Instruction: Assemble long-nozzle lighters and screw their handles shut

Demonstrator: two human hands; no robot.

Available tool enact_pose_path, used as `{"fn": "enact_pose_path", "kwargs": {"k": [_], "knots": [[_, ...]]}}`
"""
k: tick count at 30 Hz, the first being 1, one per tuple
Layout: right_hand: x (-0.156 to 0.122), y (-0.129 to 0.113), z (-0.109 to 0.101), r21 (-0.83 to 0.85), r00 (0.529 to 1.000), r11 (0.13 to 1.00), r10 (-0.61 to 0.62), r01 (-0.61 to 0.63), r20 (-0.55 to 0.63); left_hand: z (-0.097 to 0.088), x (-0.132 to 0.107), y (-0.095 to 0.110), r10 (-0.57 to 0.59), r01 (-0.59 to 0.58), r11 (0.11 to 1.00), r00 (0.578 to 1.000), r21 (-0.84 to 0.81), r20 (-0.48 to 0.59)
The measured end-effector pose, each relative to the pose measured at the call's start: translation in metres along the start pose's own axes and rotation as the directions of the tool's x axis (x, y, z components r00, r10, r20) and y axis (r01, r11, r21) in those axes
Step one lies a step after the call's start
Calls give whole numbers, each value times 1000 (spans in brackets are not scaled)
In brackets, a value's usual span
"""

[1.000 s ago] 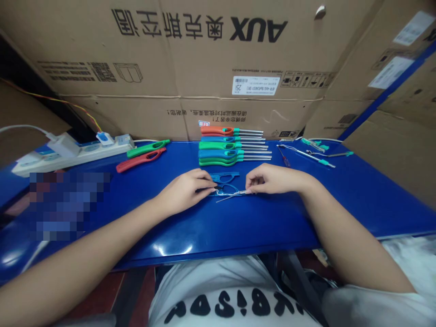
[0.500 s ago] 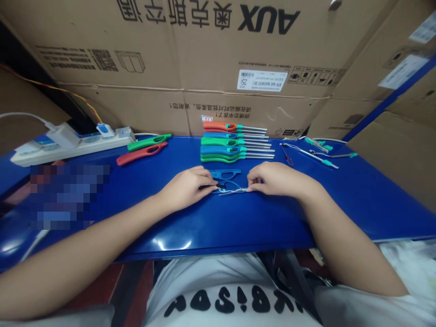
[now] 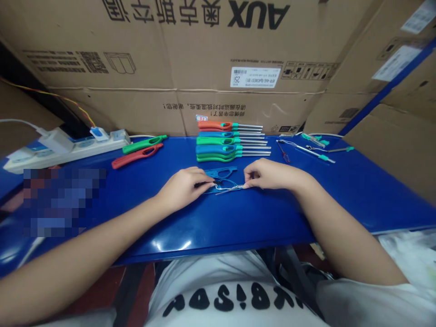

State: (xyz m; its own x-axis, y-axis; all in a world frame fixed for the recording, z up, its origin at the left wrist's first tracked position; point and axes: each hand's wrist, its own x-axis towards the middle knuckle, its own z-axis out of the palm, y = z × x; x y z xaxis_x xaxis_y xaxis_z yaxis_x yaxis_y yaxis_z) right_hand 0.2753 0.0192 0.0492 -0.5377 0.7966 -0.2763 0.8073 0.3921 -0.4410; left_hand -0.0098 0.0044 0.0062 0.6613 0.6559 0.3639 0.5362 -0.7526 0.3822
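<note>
My left hand (image 3: 187, 187) is closed in a pinch on the end of a thin white wire (image 3: 223, 188), beside a small black part. My right hand (image 3: 265, 175) pinches the other end of the wire, where a thin metal rod (image 3: 225, 192) meets the fingertips; what exactly lies between them is too small to make out. Directly behind the fingers lies one blue lighter handle half (image 3: 223, 171). A second blue handle half (image 3: 229, 181), with a looped trigger guard, is under the wire, partly covered by my left fingers.
A row of several assembled lighters (image 3: 218, 141) lies behind my hands. Green (image 3: 145, 144) and red (image 3: 136, 156) handles sit at left by a power strip (image 3: 68, 152). To the right are a small screwdriver (image 3: 285, 156) and metal tubes with wires (image 3: 313, 153). Cardboard (image 3: 190, 72) walls the back.
The view has shifted slightly, so most things appear a little further left. Both hands keep their pinch on the wire, with hardly any movement over the blue handle halves.
</note>
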Motion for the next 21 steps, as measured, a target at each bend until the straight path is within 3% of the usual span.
{"fn": "enact_pose_path", "kwargs": {"k": [9,15,21], "knots": [[0,3,-1,34,1000,999,-2,1,18,2,0,3,-57,56,998,997,20,44],[-1,2,-2,68,999,998,-10,7,33,-2,-3,8,-32,1,963,993,270,109],[-2,3,-3,89,998,996,-13,8,60,-17,-6,25,-3,-116,893,965,435,262]]}}
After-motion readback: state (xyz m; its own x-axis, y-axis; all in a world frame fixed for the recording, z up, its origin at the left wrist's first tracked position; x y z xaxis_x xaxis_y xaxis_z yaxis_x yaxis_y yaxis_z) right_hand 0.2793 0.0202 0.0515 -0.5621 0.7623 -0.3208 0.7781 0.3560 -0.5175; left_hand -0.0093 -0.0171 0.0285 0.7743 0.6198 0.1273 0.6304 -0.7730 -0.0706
